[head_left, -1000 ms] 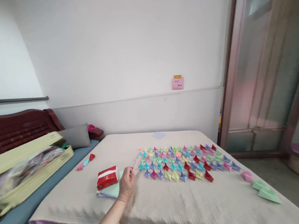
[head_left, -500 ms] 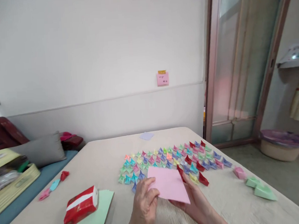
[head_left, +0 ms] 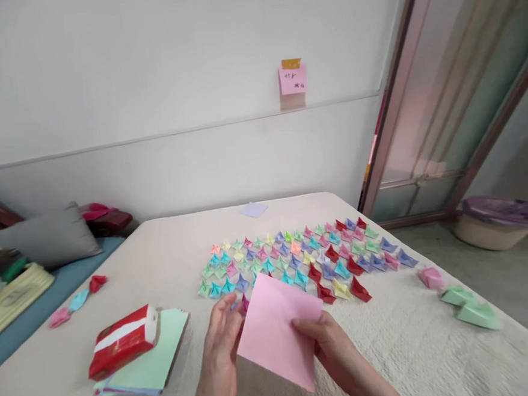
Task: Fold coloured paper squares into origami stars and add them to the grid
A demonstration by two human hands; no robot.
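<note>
A square sheet of pink paper [head_left: 276, 336] is held up above the bed, tilted, by my right hand [head_left: 331, 344]. The right thumb presses on its face near the right edge, and the fingers go behind it. Beside the sheet's left edge is my left hand [head_left: 220, 343], fingers stretched and apart, not gripping; whether it touches the edge I cannot tell. Behind the sheet, rows of small folded paper boats [head_left: 295, 262] in many colours stand on the bed cover, some hidden by the paper.
A red tissue pack [head_left: 122, 340] lies on a stack of coloured paper [head_left: 170, 343] at the left. Other folded pieces [head_left: 77, 300] lie farther left, and green folded pieces [head_left: 475, 313] near the bed's right edge. A lilac sheet [head_left: 254, 209] lies at the back.
The view has tilted down. The pink sheet has turned in my right hand, whose thumb now lies on its face. My left hand has let go of the sheet's left side.
</note>
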